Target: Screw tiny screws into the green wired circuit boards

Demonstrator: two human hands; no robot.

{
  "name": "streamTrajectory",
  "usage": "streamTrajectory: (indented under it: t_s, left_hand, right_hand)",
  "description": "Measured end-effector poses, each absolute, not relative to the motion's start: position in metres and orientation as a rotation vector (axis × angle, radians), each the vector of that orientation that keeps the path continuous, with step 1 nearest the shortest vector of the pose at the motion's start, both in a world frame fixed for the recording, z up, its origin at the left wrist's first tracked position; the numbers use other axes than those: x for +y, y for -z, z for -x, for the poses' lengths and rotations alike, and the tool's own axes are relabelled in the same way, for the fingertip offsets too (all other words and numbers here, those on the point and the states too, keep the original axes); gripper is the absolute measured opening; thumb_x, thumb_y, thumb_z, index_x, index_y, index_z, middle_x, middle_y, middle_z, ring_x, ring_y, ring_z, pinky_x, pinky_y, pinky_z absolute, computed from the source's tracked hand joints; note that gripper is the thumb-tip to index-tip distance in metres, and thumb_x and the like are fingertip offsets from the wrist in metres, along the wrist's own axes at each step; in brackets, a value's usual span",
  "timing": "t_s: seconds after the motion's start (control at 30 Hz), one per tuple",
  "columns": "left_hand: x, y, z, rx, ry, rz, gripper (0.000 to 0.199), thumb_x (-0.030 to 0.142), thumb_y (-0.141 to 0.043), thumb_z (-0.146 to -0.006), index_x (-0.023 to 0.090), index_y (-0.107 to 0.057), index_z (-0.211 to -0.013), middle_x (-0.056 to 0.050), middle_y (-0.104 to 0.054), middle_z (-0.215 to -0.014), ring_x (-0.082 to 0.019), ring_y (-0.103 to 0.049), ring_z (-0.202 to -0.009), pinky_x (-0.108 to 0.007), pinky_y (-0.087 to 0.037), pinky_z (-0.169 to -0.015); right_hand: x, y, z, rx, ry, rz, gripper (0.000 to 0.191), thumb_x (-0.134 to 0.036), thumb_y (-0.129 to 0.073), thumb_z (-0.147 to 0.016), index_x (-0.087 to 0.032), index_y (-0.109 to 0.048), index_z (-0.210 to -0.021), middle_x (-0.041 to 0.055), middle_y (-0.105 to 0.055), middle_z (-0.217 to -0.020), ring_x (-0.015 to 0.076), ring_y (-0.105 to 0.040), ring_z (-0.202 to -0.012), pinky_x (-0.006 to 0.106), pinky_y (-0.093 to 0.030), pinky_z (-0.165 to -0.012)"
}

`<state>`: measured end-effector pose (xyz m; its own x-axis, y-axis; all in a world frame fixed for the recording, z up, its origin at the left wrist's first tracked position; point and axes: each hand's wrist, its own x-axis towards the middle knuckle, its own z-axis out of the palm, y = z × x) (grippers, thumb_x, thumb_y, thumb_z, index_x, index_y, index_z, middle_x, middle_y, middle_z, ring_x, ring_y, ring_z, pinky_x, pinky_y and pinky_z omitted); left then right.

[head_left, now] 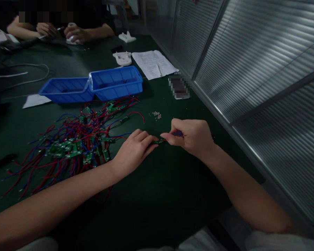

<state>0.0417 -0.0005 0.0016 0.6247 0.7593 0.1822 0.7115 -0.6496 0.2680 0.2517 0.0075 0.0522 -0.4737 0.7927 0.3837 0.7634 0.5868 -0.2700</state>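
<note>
Near the middle of the dark green table, my left hand (134,150) pinches a small green circuit board (159,142) against the tabletop. Just right of it, my right hand (189,136) is closed around a dark blue tool handle (177,133), whose thin tip points at the board. To the left lies a large tangled pile of green boards with red and blue wires (70,146). A small heap of tiny metal parts (157,115) rests on the table beyond my hands.
Two blue bins (117,83) stand behind the pile. Papers (154,62) and a phone (179,88) lie at the back right, beside a slatted glass partition (251,52). Across the table a person's hands (75,34) hold objects.
</note>
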Motion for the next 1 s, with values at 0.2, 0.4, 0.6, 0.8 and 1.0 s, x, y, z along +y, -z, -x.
streamTrajectory:
  t_s: [0.2, 0.4, 0.6, 0.8, 1.0]
  left_hand:
    - [-0.001, -0.003, -0.041, 1.192, -0.415, -2.661, 0.024, 0.034, -0.042, -0.093, 0.019, -0.056, -0.105, -0.005, -0.054, -0.088, -0.02, -0.045, -0.084, -0.034, -0.04, -0.076]
    - [0.001, 0.0, -0.041, 1.204, -0.424, -2.676, 0.024, 0.034, -0.043, -0.092, 0.018, -0.057, -0.104, -0.005, -0.055, -0.087, -0.019, -0.045, -0.084, -0.034, -0.04, -0.076]
    - [0.0, 0.0, -0.041, 1.184, -0.414, -2.669, 0.026, 0.035, -0.041, -0.093, 0.018, -0.057, -0.104, -0.005, -0.055, -0.089, -0.02, -0.045, -0.084, -0.034, -0.04, -0.075]
    - [0.0, -0.002, -0.041, 1.188, -0.427, -2.673, 0.024, 0.033, -0.042, -0.093, 0.019, -0.057, -0.105, -0.005, -0.054, -0.087, -0.019, -0.044, -0.083, -0.034, -0.04, -0.075]
    - [0.0, 0.0, -0.042, 1.202, -0.431, -2.672, 0.023, 0.032, -0.043, -0.092, 0.018, -0.056, -0.105, -0.005, -0.055, -0.088, -0.019, -0.045, -0.083, -0.034, -0.04, -0.076]
  right_hand:
    - [0.0, -0.064, -0.245, -2.439, -0.199, 1.165, 0.019, -0.026, -0.035, -0.088, -0.016, -0.045, -0.1, 0.0016, -0.057, -0.085, 0.0101, -0.052, -0.068, 0.022, -0.029, -0.054]
    - [0.0, -0.064, -0.25, -2.572, 0.05, 1.22, 0.03, -0.04, -0.032, -0.095, -0.019, -0.053, -0.091, 0.0012, -0.058, -0.076, 0.0102, -0.054, -0.067, 0.023, -0.026, -0.055]
    - [0.0, -0.057, -0.249, -2.455, 0.226, 1.218, 0.033, -0.048, -0.044, -0.084, -0.019, -0.052, -0.071, -0.0012, -0.049, -0.059, 0.0109, -0.047, -0.057, 0.026, -0.022, -0.053]
    - [-0.007, -0.07, -0.241, -2.524, -0.13, 1.189, 0.02, -0.026, -0.034, -0.087, -0.016, -0.047, -0.1, 0.0029, -0.056, -0.085, 0.012, -0.053, -0.072, 0.023, -0.028, -0.055]
    - [-0.002, -0.065, -0.249, -2.554, 0.0, 1.242, 0.034, -0.042, -0.029, -0.095, -0.018, -0.053, -0.089, 0.0007, -0.058, -0.073, 0.0101, -0.055, -0.065, 0.023, -0.026, -0.054]
